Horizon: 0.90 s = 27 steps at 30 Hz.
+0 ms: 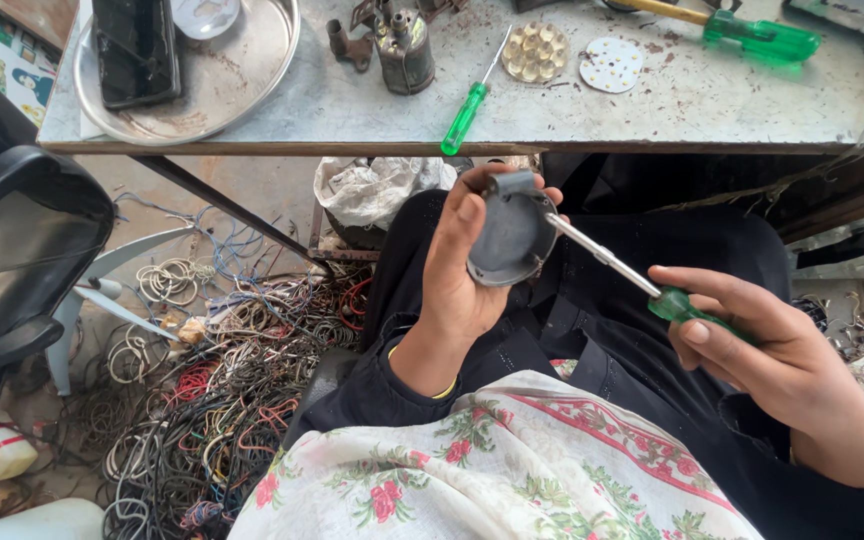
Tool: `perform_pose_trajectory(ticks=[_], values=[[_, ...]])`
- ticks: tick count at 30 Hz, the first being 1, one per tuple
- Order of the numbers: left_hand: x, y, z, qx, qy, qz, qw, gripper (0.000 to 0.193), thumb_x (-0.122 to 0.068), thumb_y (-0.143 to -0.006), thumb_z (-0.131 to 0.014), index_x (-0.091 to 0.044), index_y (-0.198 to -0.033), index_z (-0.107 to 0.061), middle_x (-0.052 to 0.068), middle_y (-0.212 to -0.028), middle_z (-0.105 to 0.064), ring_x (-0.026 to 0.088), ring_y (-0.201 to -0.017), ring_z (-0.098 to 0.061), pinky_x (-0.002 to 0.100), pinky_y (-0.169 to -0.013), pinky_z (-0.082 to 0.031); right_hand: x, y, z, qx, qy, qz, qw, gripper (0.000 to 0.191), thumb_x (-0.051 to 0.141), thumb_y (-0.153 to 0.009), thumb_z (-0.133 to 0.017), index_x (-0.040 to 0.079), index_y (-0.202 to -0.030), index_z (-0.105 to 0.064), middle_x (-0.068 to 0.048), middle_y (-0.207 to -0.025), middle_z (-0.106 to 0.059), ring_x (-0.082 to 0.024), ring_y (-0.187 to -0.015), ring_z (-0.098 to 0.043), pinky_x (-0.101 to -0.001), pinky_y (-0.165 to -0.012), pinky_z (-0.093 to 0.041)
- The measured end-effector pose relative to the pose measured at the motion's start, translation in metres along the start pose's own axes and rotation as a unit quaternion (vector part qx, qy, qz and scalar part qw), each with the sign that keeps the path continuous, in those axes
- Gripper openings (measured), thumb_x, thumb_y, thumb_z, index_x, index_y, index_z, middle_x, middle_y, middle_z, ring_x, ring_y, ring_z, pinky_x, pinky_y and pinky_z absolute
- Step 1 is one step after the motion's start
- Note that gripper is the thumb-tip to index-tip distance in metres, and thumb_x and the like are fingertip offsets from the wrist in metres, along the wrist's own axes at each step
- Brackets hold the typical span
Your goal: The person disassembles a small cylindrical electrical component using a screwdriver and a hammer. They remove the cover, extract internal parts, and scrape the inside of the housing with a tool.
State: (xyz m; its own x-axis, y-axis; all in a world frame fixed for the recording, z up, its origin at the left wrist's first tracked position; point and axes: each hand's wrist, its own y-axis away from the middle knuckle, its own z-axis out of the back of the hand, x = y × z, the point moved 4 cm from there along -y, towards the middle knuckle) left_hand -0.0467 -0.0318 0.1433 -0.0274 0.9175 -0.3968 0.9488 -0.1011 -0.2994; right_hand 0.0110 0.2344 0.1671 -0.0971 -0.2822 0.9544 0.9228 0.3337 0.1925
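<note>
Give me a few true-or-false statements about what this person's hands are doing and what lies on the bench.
1. The left hand holds a round grey housing. True.
2. The right hand holds a hammer. False: it grips a green-handled screwdriver, its tip at the housing.
3. Another green screwdriver lies on the bench. True.
4. The metal tray is on the floor. False: it sits on the bench.
5. The floor holds neat boxes. False: a tangle of wires lies there.
</note>
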Motion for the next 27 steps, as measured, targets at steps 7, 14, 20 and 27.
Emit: perform_pose_trajectory(ticks=[7, 14, 20, 27], values=[[-0.008, 0.006, 0.002, 0.025, -0.121, -0.041, 0.991, 0.035, -0.024, -0.108, -0.071, 0.004, -0.127, -0.059, 0.02, -0.123, -0.064, 0.025, -0.121, -0.064, 0.036, -0.107, -0.054, -0.003, 0.002, 0.0, 0.019, -0.069, -0.015, 0.997, 0.05, 0.01, -0.106, -0.054, 0.0, -0.154, -0.059, -0.008, -0.077, -0.06, -0.006, -0.056, -0.041, -0.0222, -0.047, -0.033], [-0.007, 0.007, -0.001, 0.028, -0.129, -0.044, 0.99, 0.034, -0.022, -0.106, -0.072, 0.004, -0.124, -0.059, 0.019, -0.122, -0.064, 0.023, -0.119, -0.064, 0.035, -0.107, -0.054, 0.009, -0.004, -0.005, -0.003, -0.043, -0.039, 0.998, 0.048, 0.011, -0.097, -0.053, 0.004, -0.144, -0.059, -0.006, -0.069, -0.058, -0.006, -0.05, -0.038, -0.0225, -0.042, -0.03], [-0.009, 0.008, -0.002, 0.029, -0.154, -0.06, 0.986, 0.028, -0.017, -0.105, -0.072, 0.003, -0.121, -0.059, 0.016, -0.123, -0.061, 0.024, -0.122, -0.063, 0.035, -0.11, -0.052, 0.015, -0.008, -0.01, 0.012, -0.049, -0.033, 0.998, 0.048, 0.013, -0.098, -0.052, 0.004, -0.145, -0.058, -0.005, -0.068, -0.057, -0.006, -0.049, -0.037, -0.0222, -0.042, -0.029], [-0.013, 0.005, -0.007, 0.064, -0.217, -0.097, 0.969, 0.019, -0.011, -0.104, -0.07, 0.003, -0.114, -0.062, 0.015, -0.119, -0.063, 0.027, -0.12, -0.066, 0.04, -0.11, -0.054, 0.012, -0.008, -0.009, 0.004, -0.096, -0.086, 0.992, 0.047, 0.017, -0.097, -0.052, 0.003, -0.141, -0.061, -0.006, -0.067, -0.057, -0.008, -0.05, -0.038, -0.0232, -0.043, -0.027]])
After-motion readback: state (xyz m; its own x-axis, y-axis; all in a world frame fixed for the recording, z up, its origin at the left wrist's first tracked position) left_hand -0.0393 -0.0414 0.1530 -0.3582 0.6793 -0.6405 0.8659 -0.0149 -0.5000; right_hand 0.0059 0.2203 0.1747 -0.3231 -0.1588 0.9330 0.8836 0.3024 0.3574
